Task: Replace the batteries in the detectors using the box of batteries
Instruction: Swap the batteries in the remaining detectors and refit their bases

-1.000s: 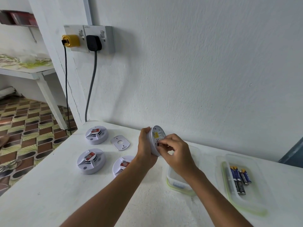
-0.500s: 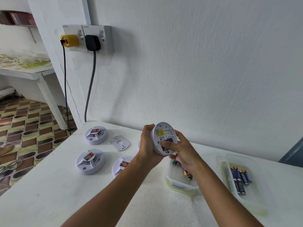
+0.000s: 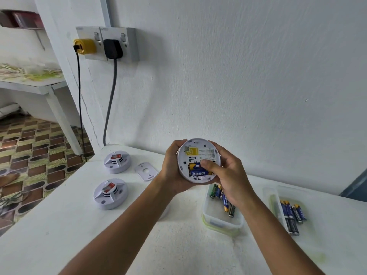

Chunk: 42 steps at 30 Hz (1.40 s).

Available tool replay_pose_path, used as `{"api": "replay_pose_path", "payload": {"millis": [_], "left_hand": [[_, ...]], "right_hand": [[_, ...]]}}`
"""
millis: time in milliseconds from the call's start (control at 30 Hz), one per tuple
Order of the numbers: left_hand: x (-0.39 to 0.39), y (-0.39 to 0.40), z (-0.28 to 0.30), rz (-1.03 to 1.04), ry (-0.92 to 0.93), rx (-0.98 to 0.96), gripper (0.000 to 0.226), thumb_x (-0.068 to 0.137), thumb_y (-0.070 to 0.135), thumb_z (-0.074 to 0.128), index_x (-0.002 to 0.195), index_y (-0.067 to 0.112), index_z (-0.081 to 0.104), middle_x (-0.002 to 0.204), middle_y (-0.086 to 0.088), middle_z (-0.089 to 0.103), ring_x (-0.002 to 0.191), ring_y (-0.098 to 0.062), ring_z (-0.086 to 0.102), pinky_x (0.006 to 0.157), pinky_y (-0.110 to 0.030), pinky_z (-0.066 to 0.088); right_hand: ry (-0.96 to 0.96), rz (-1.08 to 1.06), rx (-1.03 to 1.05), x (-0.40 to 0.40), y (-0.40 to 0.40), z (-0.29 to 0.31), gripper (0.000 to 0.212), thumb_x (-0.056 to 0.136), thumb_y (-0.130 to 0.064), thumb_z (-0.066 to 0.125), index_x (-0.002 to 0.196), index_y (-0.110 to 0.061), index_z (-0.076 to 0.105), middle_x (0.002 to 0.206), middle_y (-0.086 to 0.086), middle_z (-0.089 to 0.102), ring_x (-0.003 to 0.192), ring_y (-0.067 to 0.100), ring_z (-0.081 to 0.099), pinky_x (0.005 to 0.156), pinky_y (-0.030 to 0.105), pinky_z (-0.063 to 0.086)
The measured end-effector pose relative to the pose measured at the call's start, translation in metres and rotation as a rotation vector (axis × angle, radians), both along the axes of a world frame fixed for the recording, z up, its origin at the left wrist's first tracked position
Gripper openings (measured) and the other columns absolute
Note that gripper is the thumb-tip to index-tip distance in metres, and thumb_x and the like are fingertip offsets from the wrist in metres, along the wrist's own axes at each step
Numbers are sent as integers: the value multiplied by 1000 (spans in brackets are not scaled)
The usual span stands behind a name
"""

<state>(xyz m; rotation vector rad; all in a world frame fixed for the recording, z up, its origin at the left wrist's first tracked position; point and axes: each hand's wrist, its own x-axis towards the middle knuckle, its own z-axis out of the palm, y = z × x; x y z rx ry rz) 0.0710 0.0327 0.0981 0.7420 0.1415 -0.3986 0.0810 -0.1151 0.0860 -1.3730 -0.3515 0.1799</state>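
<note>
I hold a round white detector (image 3: 198, 153) above the table, its back facing me. Two blue batteries (image 3: 195, 170) sit in its open compartment. My left hand (image 3: 171, 165) grips the detector's left rim. My right hand (image 3: 228, 175) holds the right rim, thumb pressing on the batteries. Below my right hand stands a clear plastic box (image 3: 220, 221) with several loose batteries (image 3: 224, 197). A second clear tray (image 3: 278, 197) at the right holds more batteries (image 3: 293, 215). Two other detectors (image 3: 117, 161) (image 3: 109, 193) lie face up on the left.
A white mounting plate (image 3: 146, 171) lies between the detectors and my left hand. The white table (image 3: 99, 245) meets a white wall; its left edge drops to a tiled floor. Two plugs sit in a wall socket (image 3: 108, 43), cables hanging down.
I turned the detector from edge-on to back-facing and lifted it slightly. The battery compartment is now exposed, and my right thumb rests on the batteries.
</note>
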Motion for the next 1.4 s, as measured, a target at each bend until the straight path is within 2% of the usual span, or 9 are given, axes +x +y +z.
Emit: {"api": "replay_pose_path", "payload": {"millis": [267,433,633,833,1000,1100,1200,1300,1400], "left_hand": [[-7,4,9,29,8,55,58,90,47,32,81,14,79,87,-14,72,88,-28,59,86,-46,44],[-11,7,11,35,-6,94,62,92,46,29,72,16,80,81,-11,73,86,-27,59,83,-44,45],[-14,12,9,66,1,133,61,92,44,30,71,16,80,80,-11,73,72,-24,68,77,-41,48],[-15,27,2,79,12,122,58,90,44,32,74,14,80,83,-12,73,80,-26,63,79,-42,48],[-18,69,-7,204,55,146,54,88,45,36,91,10,77,101,-20,70,100,-37,58,99,-52,40],[-22,110,-16,350,102,141,49,88,44,39,104,10,71,110,-21,66,104,-40,56,91,-55,45],[-26,150,-21,484,128,132,43,90,45,43,106,11,65,113,-20,61,106,-38,53,102,-56,39],[-29,183,-28,527,139,117,43,90,45,46,110,10,62,116,-18,58,108,-35,52,109,-53,33],[-33,207,-38,527,123,114,39,93,41,43,103,9,64,102,-17,66,101,-32,57,109,-50,31]], "right_hand": [[-66,6,-51,-5,3,3,43,83,-9,70,121,-26,62,112,4,70,106,24,66,83,49,58],[-51,105,-76,-7,0,4,62,77,3,73,127,-30,57,116,6,67,110,26,63,81,48,58],[-37,80,-61,-11,6,2,59,77,3,73,122,-33,60,112,4,69,106,24,65,78,44,59],[23,116,-85,-10,19,1,61,76,-6,76,130,-27,57,117,9,66,109,27,64,81,48,58],[161,111,-162,5,63,0,31,93,-28,58,124,-24,58,112,6,68,99,24,67,76,36,56],[168,-22,-208,19,104,-10,16,95,-21,55,108,-15,63,103,9,66,95,27,66,79,38,57],[7,-40,-435,41,149,-32,20,90,-9,56,109,-10,65,98,9,69,93,27,67,86,38,57],[-147,45,-797,63,190,-53,28,86,-6,57,113,-8,67,114,9,67,101,21,62,85,23,45],[-161,168,-1083,78,216,-80,33,81,-13,61,113,-12,67,120,7,65,112,24,60,90,26,46]]}}
